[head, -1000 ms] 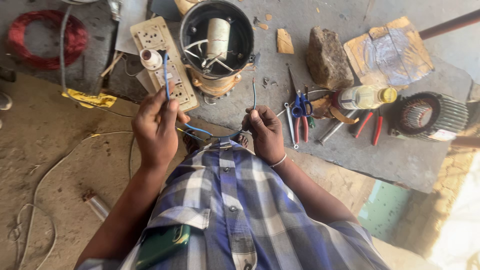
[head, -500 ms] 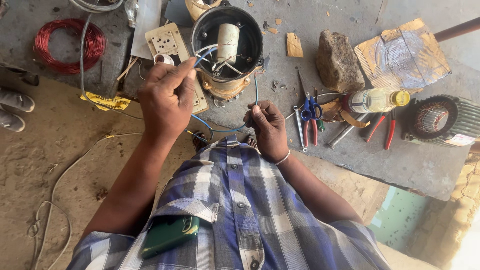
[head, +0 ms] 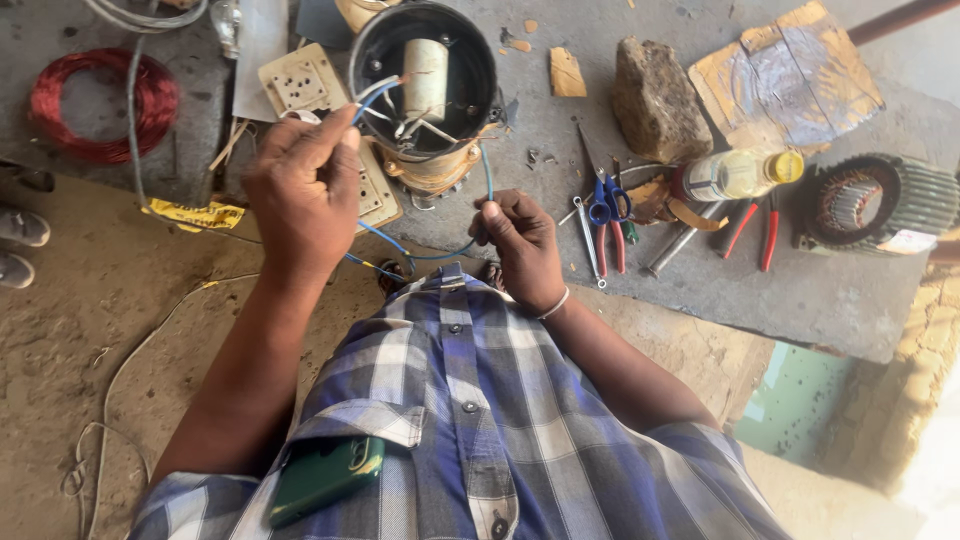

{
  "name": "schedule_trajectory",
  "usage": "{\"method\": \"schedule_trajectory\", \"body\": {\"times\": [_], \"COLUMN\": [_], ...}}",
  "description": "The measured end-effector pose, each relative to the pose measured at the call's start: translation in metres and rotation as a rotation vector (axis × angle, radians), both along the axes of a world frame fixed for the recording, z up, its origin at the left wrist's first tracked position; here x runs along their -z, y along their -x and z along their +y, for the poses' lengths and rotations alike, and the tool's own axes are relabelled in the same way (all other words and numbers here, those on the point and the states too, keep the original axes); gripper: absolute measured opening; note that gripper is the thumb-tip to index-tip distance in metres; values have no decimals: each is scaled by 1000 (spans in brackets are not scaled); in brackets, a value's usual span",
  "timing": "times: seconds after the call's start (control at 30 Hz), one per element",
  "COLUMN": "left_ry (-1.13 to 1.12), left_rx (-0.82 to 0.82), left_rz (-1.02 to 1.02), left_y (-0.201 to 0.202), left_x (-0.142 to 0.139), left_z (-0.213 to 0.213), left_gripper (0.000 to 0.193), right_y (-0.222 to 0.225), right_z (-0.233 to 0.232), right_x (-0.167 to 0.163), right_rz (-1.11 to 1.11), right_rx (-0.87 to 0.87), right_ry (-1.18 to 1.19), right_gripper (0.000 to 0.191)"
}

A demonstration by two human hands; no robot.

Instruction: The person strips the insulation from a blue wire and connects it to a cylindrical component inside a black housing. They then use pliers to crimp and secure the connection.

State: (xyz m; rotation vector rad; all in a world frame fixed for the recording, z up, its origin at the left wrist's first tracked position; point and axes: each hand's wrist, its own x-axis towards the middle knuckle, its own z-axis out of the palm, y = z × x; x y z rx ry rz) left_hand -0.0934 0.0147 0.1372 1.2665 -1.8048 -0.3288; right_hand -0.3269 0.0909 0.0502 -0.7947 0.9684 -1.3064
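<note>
While the left hand [head: 305, 190] pinches the blue wire [head: 375, 98] at the motor [head: 425, 85] rim and the right hand [head: 520, 240] grips its near loop, a hard tug could likely tear the far lead loose or nick its insulation.

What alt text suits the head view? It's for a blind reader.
The left hand pinches a blue wire above an open motor housing; the right hand grips the wire's other stretch. Pliers and scissors lie on the bench.
</note>
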Motion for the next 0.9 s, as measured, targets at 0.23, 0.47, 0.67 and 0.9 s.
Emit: {"method": "schedule_trajectory", "body": {"times": [0.23, 0.47, 0.67, 0.9], "left_ry": [89, 43, 49, 50], "left_rx": [13, 17, 13, 4], "left_rz": [-80, -52, -68, -83], "left_y": [-3, -3, -2, -2], "left_x": [2, 2, 1, 2], "left_z": [1, 3, 2, 4], "left_gripper": [16, 20, 18, 19], "right_y": [1, 1, 1, 1], "right_z": [2, 2, 4, 5], "right_x": [-2, -6, -4, -2], "right_rz": [80, 120, 110, 64], "right_rx": [-46, -44, -40, -38], "right_ry": [35, 43, 52, 42], "right_gripper": [26, 27, 28, 28]}}
